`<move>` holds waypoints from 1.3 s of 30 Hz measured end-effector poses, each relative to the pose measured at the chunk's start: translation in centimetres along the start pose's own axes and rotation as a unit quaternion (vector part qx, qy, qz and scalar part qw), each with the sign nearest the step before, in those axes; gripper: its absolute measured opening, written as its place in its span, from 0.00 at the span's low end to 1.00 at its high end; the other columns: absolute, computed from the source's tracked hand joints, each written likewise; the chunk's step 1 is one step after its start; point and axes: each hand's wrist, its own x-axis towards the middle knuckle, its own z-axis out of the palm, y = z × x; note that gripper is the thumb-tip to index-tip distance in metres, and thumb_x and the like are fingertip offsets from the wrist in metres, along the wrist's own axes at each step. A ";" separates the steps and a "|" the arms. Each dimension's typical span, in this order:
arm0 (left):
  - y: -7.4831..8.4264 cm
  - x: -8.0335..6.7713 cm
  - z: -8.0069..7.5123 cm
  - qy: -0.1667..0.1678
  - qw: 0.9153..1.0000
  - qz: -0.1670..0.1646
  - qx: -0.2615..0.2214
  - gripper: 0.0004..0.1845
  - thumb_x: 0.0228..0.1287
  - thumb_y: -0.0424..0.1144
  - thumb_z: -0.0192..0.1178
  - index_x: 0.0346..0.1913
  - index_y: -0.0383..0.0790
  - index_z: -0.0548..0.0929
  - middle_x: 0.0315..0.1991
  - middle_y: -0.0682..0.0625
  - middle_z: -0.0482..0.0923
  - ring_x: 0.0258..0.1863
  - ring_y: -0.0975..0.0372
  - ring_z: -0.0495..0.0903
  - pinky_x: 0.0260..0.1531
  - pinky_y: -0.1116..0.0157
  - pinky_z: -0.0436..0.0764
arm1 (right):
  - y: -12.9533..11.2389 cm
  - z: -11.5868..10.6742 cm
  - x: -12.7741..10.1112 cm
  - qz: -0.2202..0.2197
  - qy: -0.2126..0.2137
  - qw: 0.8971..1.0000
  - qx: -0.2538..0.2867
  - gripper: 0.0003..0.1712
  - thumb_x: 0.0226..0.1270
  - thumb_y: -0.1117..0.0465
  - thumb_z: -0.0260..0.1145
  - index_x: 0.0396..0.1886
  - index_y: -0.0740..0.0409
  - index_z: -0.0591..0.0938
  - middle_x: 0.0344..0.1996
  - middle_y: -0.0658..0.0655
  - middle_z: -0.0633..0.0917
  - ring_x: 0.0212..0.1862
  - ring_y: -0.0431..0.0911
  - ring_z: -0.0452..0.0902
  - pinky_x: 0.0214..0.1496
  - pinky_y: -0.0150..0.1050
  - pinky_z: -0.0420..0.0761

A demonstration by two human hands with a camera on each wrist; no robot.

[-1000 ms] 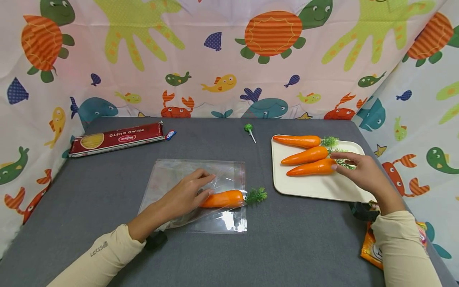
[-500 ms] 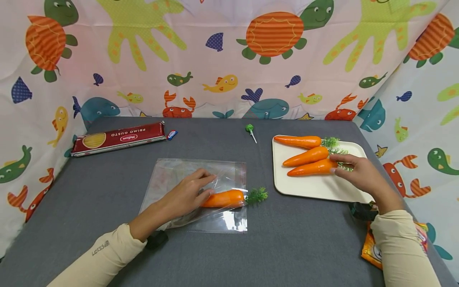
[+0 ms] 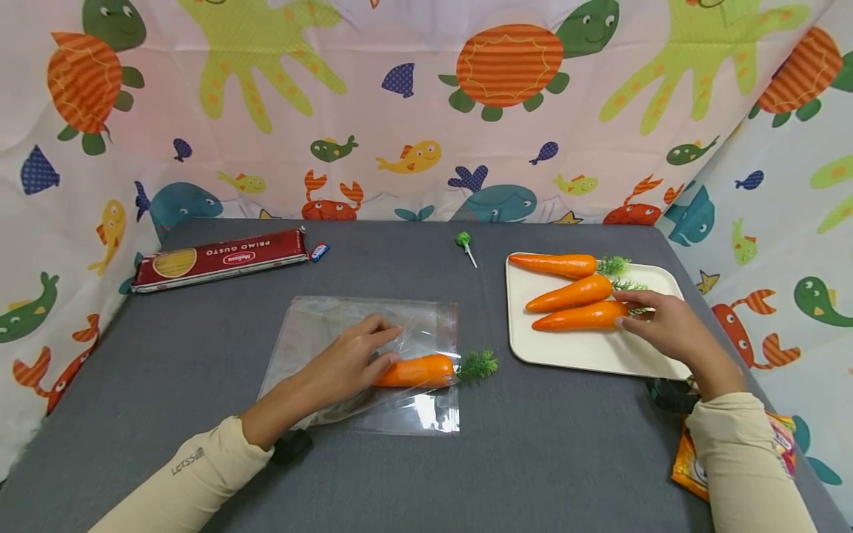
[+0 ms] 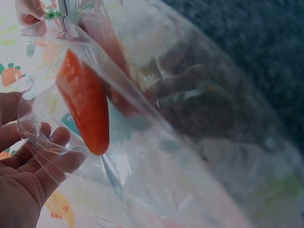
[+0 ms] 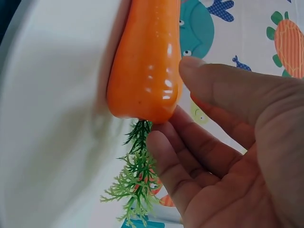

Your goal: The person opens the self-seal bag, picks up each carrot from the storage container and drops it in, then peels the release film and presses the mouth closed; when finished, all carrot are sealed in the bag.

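Orange carrots: three on one tray, one partly in one bag; left fingers and right fingers half-curled, grips unclear.

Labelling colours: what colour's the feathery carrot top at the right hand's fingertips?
Feathery carrot top: green, darker near the carrot; right wrist view.

Looks bright and even in head view, mostly sharp, slightly pinkish across the patterned curtain. Glares white on the lower right of the clear bag. Turns hazy and soft in left wrist view, with dark tabletop blurred. Shows small hard highlights on the near carrot in right wrist view, soft shadow over blurred tray.
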 end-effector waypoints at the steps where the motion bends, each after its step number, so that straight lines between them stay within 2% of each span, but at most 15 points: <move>1: 0.0 0.0 0.0 -0.001 1.000 -0.001 -0.001 0.24 0.67 0.37 0.63 0.63 0.32 0.76 0.50 0.47 0.74 0.38 0.59 0.77 0.40 0.66 0.80 | -0.1 0.0 0.0 -0.001 -0.001 1.000 -0.002 0.24 0.66 0.62 0.67 0.60 0.67 0.78 0.51 0.71 0.80 0.45 0.59 0.78 0.45 0.48 0.78; 3: 0.0 0.0 0.0 -0.002 1.000 -0.002 0.001 0.24 0.67 0.38 0.63 0.63 0.32 0.76 0.51 0.47 0.74 0.38 0.59 0.77 0.40 0.66 0.80 | -0.2 0.2 -0.1 -0.005 -0.001 1.000 -0.004 0.24 0.65 0.64 0.68 0.59 0.68 0.78 0.49 0.70 0.81 0.44 0.58 0.78 0.44 0.47 0.78; 10: 0.0 -0.1 0.0 0.001 1.000 -0.001 0.002 0.24 0.67 0.37 0.63 0.63 0.32 0.76 0.51 0.48 0.74 0.38 0.59 0.77 0.40 0.66 0.80 | -0.6 0.7 -0.1 -0.038 0.011 0.999 -0.031 0.23 0.59 0.68 0.70 0.55 0.71 0.79 0.42 0.67 0.82 0.41 0.57 0.76 0.41 0.51 0.77; 14: 0.0 0.0 0.0 0.002 1.000 0.000 0.001 0.24 0.68 0.37 0.63 0.63 0.32 0.75 0.51 0.48 0.74 0.39 0.59 0.77 0.40 0.65 0.80 | -0.5 0.8 -0.1 -0.059 0.022 0.997 -0.039 0.23 0.57 0.69 0.72 0.53 0.71 0.80 0.44 0.68 0.82 0.41 0.57 0.76 0.39 0.50 0.77; 18: -0.1 -0.1 0.1 0.002 1.000 -0.002 0.000 0.24 0.67 0.37 0.63 0.64 0.32 0.75 0.51 0.48 0.74 0.39 0.58 0.77 0.40 0.65 0.80 | -0.3 0.9 0.0 -0.058 0.019 0.998 -0.036 0.23 0.58 0.68 0.72 0.54 0.71 0.80 0.46 0.70 0.81 0.43 0.59 0.76 0.41 0.52 0.77; 26: -0.1 0.0 0.1 0.006 1.000 0.006 0.000 0.24 0.67 0.37 0.63 0.63 0.31 0.76 0.50 0.48 0.73 0.38 0.59 0.76 0.39 0.66 0.80 | -0.5 0.7 0.1 -0.062 -0.010 0.998 -0.022 0.27 0.58 0.71 0.70 0.57 0.75 0.76 0.49 0.74 0.80 0.50 0.64 0.75 0.47 0.61 0.77; 31: -0.1 0.0 0.0 0.004 1.000 0.004 0.000 0.24 0.68 0.37 0.63 0.63 0.32 0.76 0.50 0.48 0.73 0.38 0.59 0.76 0.39 0.65 0.80 | -0.7 0.8 0.2 -0.075 -0.019 0.996 -0.038 0.28 0.56 0.71 0.71 0.56 0.77 0.76 0.48 0.74 0.80 0.48 0.66 0.75 0.48 0.62 0.75; 39: 0.0 0.0 0.0 0.002 1.000 0.002 0.003 0.24 0.68 0.38 0.63 0.63 0.32 0.76 0.50 0.47 0.74 0.39 0.57 0.77 0.40 0.64 0.80 | -0.3 1.2 0.1 -0.152 0.029 0.986 -0.063 0.25 0.50 0.73 0.74 0.50 0.76 0.80 0.41 0.71 0.83 0.43 0.63 0.78 0.47 0.59 0.72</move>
